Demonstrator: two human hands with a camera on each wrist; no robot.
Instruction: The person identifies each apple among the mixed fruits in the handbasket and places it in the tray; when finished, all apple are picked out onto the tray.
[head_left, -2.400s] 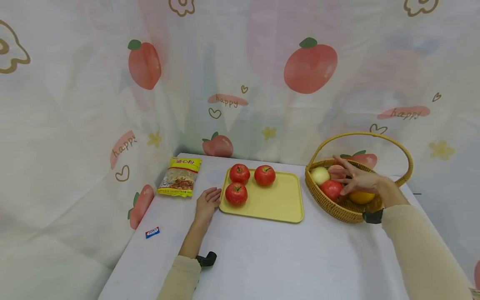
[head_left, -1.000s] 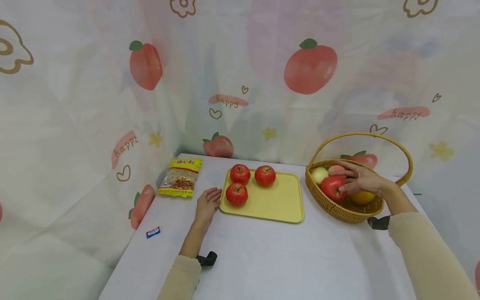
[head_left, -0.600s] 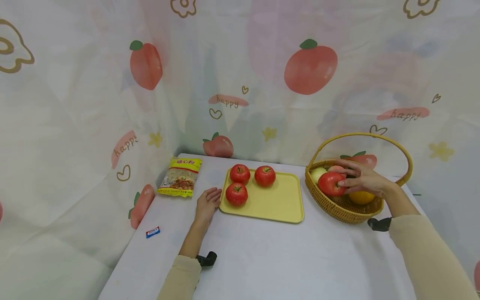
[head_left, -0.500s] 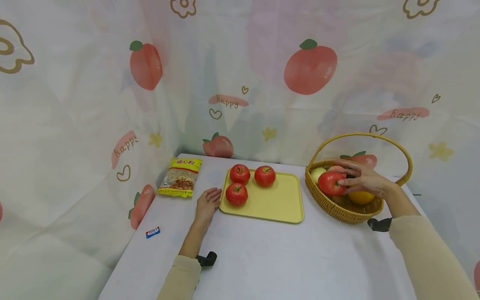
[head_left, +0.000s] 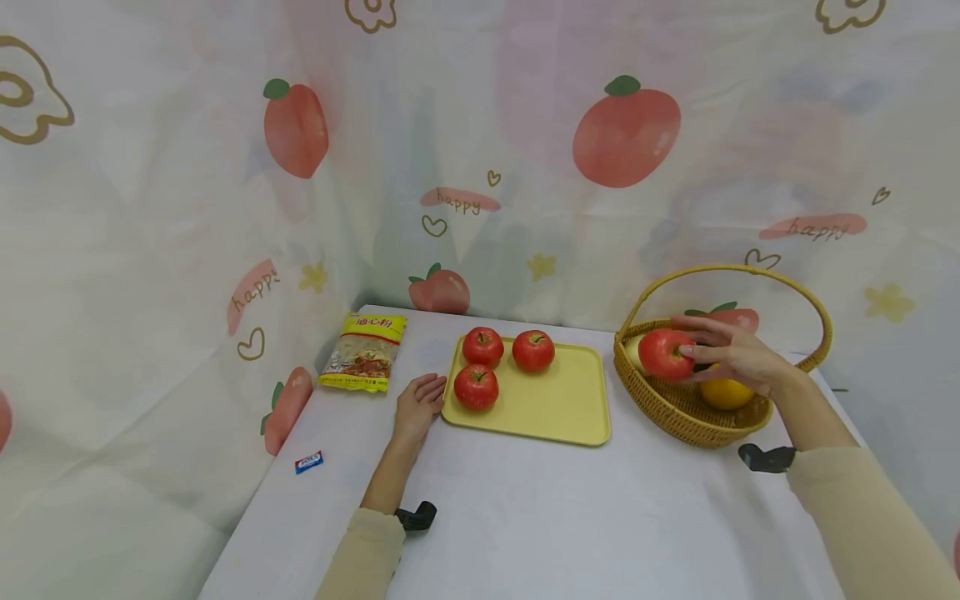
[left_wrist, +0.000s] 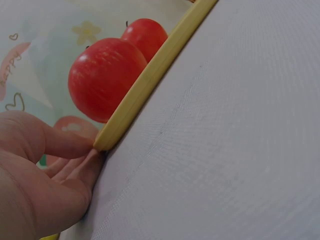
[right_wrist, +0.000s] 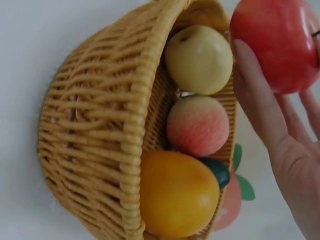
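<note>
My right hand (head_left: pixel 738 360) grips a red apple (head_left: pixel 663 355) above the left part of a wicker basket (head_left: pixel 678 421), thumb and fingers on its sides. Below it in the basket, the right wrist view shows a pale yellow-green fruit (right_wrist: pixel 200 60), a peach (right_wrist: pixel 197 126), an orange-yellow fruit (right_wrist: pixel 180 195) and part of a dark green thing (right_wrist: pixel 217 172). At the left edge of a yellow tray (head_left: pixel 547 404), my left hand (head_left: pixel 417 410) touches the rim with fairly straight fingers. Three red apples, a front one (head_left: pixel 476 387) and two behind, sit on the tray's left half.
A yellow food packet (head_left: pixel 366 352) lies at the table's back left. Nearer the left edge is a small blue-and-red wrapper (head_left: pixel 309 462). The basket's tall handle (head_left: pixel 720 268) arches over it. Printed cloth hangs behind and at the left.
My right hand has taken hold of the apple in the basket and raised it above the other fruit. My left hand stays by the tray.
</note>
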